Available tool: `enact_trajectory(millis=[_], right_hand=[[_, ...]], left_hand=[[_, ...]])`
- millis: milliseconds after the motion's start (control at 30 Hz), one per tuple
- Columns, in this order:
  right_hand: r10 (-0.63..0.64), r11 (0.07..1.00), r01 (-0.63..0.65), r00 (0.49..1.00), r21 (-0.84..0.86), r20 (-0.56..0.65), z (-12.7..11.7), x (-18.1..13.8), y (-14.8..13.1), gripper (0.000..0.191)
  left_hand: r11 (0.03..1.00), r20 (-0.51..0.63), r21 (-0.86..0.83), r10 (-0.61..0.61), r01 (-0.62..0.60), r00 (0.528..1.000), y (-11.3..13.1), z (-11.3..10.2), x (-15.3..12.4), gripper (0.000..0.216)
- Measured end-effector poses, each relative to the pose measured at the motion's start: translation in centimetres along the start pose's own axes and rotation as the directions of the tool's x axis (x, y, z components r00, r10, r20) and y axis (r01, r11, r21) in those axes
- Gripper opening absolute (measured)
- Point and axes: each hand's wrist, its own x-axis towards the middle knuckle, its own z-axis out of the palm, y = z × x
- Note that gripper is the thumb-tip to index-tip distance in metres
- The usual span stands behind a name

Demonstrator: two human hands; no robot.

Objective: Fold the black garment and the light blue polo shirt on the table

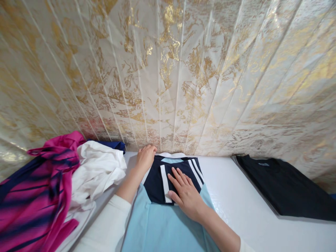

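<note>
A light blue shirt [162, 227] with a navy top part and white stripes lies flat on the white table [236, 203] in front of me. My right hand [185, 192] rests flat on the navy part, fingers stretched out. My left hand [145, 157] is curled at the shirt's upper left corner near the white collar, fingers closed on the fabric edge.
A heap of clothes lies at the left: a pink and navy striped garment [34, 196], a white garment [97, 169] and a dark blue one behind. A folded black shirt [286, 187] lies at the right. A white and gold curtain [168, 70] hangs behind the table.
</note>
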Motion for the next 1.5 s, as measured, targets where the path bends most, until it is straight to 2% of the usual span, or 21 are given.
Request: enact_trajectory(millis=[100,200,267,333,433,533,600,767,933,1033,1133,1267,1333,1400,1500], right_hand=[[0.009,0.998,-0.008,1.0,0.056,-0.009,0.1,0.1,0.1,0.058],[0.048,0.97,-0.036,0.998,0.241,-0.043,0.2,0.2,0.6,0.056],[0.12,0.894,-0.067,0.988,0.442,-0.093,0.2,0.3,1.1,0.055],[0.188,0.775,-0.055,0.971,0.63,-0.148,0.0,0.4,1.7,0.053],[0.249,0.626,-0.011,0.951,0.78,-0.186,-0.3,0.6,2.6,0.046],[0.281,0.539,-0.003,0.944,0.842,-0.176,-0.5,0.7,3.2,0.04],[0.28,0.494,0.009,0.945,0.87,-0.169,-0.6,0.8,3.3,0.039],[0.296,0.421,0.003,0.945,0.907,-0.14,-1.6,0.9,3.2,0.041],[0.389,0.257,0.011,0.914,0.966,-0.114,-2.9,0.8,3.9,0.04],[0.407,0.316,0.025,0.899,0.948,-0.16,-3.3,0.8,4.7,0.037],[0.435,0.398,0.016,0.877,0.917,-0.205,-3.9,0.8,6.2,0.034],[0.498,0.507,0.024,0.807,0.862,-0.316,-5.3,0.5,9.5,0.034],[0.526,0.614,-0.085,0.785,0.785,-0.326,-5.6,0.4,11.2,0.036],[0.551,0.7,-0.226,0.774,0.677,-0.311,-5.5,0.5,12.4,0.037],[0.558,0.757,-0.326,0.774,0.566,-0.301,-4.6,1.3,12.9,0.035]], left_hand=[[0.998,0.021,-0.036,0.062,-0.061,0.998,1.6,-1.2,-2.0,0.03],[0.992,0.034,-0.067,0.111,-0.108,0.993,3.3,-1.1,-5.2,0.036],[0.982,0.022,-0.117,0.155,-0.151,0.988,4.2,-0.4,-7.3,0.038],[0.966,0.032,-0.171,0.203,-0.195,0.979,4.8,0.3,-9.1,0.039],[0.944,0.101,-0.213,0.277,-0.252,0.955,5.2,0.7,-10.8,0.036],[0.877,0.167,-0.299,0.436,-0.376,0.884,5.2,0.1,-11.6,0.035],[0.84,0.162,-0.333,0.498,-0.427,0.852,5.2,-0.2,-11.8,0.033],[0.824,0.062,-0.312,0.515,-0.474,0.855,5.4,-0.2,-11.5,0.017],[0.815,-0.016,-0.216,0.547,-0.537,0.837,6.3,-1.1,-11.2,0.015],[0.808,0.025,-0.184,0.573,-0.56,0.819,6.6,-1.7,-11.5,0.015],[0.818,0.051,-0.206,0.557,-0.537,0.829,6.9,-1.5,-12.0,0.01],[0.805,0.065,-0.245,0.57,-0.541,0.819,7.9,-0.6,-12.6,0.026],[0.782,0.104,-0.255,0.607,-0.569,0.788,9.0,-0.1,-13.0,0.032],[0.74,0.147,-0.264,0.665,-0.619,0.732,10.3,0.3,-13.5,0.032],[0.681,0.195,-0.272,0.731,-0.681,0.654,11.6,0.9,-14.2,0.032]])
